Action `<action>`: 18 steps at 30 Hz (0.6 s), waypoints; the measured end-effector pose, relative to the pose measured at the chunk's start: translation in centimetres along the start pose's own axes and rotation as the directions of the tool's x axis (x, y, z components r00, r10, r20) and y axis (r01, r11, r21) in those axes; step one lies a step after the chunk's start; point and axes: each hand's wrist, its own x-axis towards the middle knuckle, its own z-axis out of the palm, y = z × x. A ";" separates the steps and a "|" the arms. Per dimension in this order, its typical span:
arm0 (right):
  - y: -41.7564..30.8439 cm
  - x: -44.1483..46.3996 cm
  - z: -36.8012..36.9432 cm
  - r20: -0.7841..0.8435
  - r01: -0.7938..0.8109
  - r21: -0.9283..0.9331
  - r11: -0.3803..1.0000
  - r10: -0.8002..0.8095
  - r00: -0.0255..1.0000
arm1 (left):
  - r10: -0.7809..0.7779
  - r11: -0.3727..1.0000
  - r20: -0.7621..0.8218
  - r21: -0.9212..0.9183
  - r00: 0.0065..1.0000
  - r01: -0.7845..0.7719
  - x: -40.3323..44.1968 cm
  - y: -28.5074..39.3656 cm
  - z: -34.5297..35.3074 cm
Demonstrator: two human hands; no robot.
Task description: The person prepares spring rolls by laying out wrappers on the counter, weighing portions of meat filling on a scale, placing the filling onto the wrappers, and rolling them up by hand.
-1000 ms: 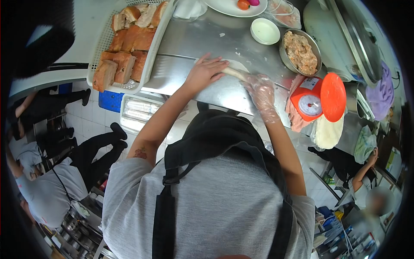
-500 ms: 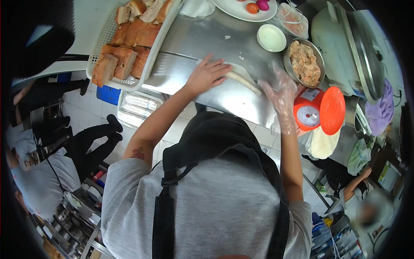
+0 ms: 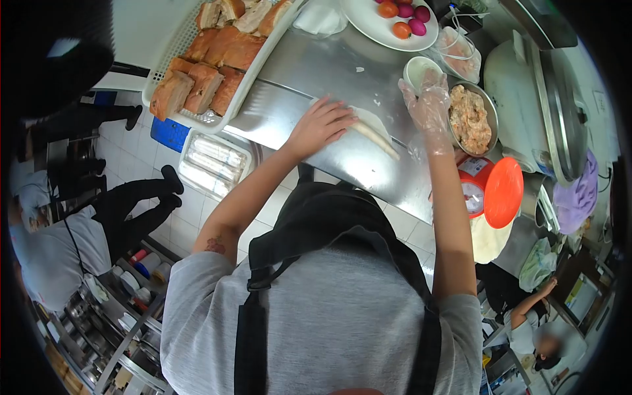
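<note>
My bare left hand (image 3: 322,126) lies flat, fingers stretched, over the left end of a long thin white roll (image 3: 376,139) on the steel table. A thin pale wrapper sheet (image 3: 367,118) shows along the far side of the roll. My right hand (image 3: 429,108), in a clear plastic glove, reaches over the near rim of a small white bowl (image 3: 416,66); its thumb stands apart, and its fingertips partly cover the bowl's pale contents. Beside that hand is a metal bowl (image 3: 492,108) of chunky orange-pink filling (image 3: 469,120).
Roast pork slabs (image 3: 227,47) fill a white basket (image 3: 232,108) at left. A plate (image 3: 368,23) of red and pink eggs stands at the back. To the right are an orange scale (image 3: 503,191), pale wrapper sheets (image 3: 488,242) and a large lidded pot (image 3: 510,92). Other people stand on both sides.
My right hand has moved away from the roll's right end, forward to the small white bowl. My left hand stays on the roll. The whole view has shifted slightly.
</note>
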 end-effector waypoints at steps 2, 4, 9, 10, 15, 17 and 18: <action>-0.7 -0.7 0.5 -0.019 0.004 -0.085 0.996 -0.006 1.000 | -0.046 0.999 -0.016 -0.004 0.999 0.046 -0.4 0.3 -0.5; -0.8 -1.5 1.0 -0.079 0.004 0.017 1.000 -0.002 0.997 | -0.072 0.997 -0.027 -0.004 0.997 0.072 -0.8 0.5 -0.5; -2.0 -5.4 -2.0 -0.082 0.115 0.351 0.930 -0.092 0.992 | -0.071 0.997 -0.043 -0.022 0.997 0.070 -1.0 0.2 0.0; -1.9 -6.8 -2.5 -0.011 0.195 0.413 0.889 -0.209 0.978 | -0.071 0.997 -0.051 -0.029 0.996 0.070 -1.0 0.3 -0.1; -1.4 -8.1 -1.4 0.255 0.417 0.562 0.714 -0.630 0.734 | -0.071 0.996 -0.073 -0.060 0.995 0.067 -0.6 0.4 -0.5; -1.6 -6.4 -0.2 0.244 0.511 0.555 0.657 -0.715 0.655 | -0.077 0.995 -0.072 -0.070 0.994 0.072 -0.6 0.4 -0.3; -1.9 -5.5 0.3 0.237 0.555 0.553 0.622 -0.756 0.611 | -0.080 0.995 -0.071 -0.073 0.994 0.075 -0.7 0.3 -0.3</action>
